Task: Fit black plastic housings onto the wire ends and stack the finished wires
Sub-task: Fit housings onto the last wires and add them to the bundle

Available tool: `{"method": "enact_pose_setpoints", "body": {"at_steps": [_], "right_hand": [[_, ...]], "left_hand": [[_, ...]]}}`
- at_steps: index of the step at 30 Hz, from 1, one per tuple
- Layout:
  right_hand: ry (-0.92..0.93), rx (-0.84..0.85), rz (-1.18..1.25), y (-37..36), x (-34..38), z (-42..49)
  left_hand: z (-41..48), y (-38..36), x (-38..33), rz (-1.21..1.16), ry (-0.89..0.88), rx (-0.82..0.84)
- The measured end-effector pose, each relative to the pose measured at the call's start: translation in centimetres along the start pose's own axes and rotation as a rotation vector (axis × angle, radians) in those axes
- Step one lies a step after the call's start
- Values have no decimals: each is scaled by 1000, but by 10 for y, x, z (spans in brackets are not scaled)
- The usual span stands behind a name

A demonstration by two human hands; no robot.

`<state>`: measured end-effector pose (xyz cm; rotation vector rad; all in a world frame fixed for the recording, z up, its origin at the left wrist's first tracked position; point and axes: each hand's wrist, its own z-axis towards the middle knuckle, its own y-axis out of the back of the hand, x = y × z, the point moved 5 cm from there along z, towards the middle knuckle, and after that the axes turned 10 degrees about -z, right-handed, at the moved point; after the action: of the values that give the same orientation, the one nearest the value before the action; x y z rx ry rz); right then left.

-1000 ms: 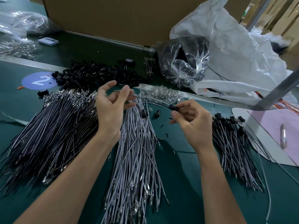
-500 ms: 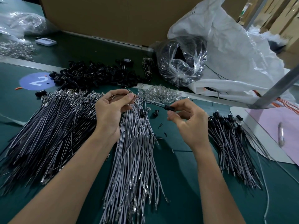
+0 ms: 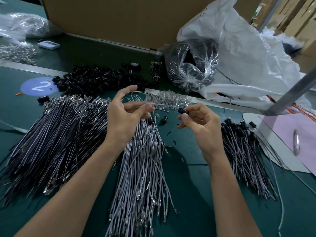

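Note:
My right hand [image 3: 201, 127] pinches a black plastic housing [image 3: 182, 111] between thumb and forefinger. A black wire and a grey wire [image 3: 160, 101] run from the housing to my left hand [image 3: 124, 117], which holds their other ends between thumb and fingers. Below my hands lies a fan of loose grey wires [image 3: 142, 168]. A large pile of dark wires [image 3: 51, 134] is at the left. Wires with black housings on them are stacked at the right [image 3: 244, 151]. A heap of loose black housings [image 3: 97, 81] lies beyond my left hand.
A clear bag of black parts [image 3: 191, 65] and a big white plastic bag [image 3: 248, 53] sit at the back right, before a cardboard box [image 3: 128, 19]. A pile of small clear bulbs [image 3: 172, 99] lies behind my hands. A pink sheet [image 3: 294, 134] is at the right.
My left hand's fingers have spread, the wires now bow upward between my hands, and my right hand has turned the housing slightly.

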<state>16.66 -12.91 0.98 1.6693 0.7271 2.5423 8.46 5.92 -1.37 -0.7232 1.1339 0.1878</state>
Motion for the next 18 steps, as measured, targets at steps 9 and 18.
{"method": "enact_pose_setpoints", "body": {"at_steps": [9, 18], "right_hand": [[-22, -49, -116, 6, -8, 3], [-16, -256, -146, 31, -16, 7]], "left_hand": [[2, 2, -3, -127, 32, 15], [11, 54, -8, -269, -102, -500]]}}
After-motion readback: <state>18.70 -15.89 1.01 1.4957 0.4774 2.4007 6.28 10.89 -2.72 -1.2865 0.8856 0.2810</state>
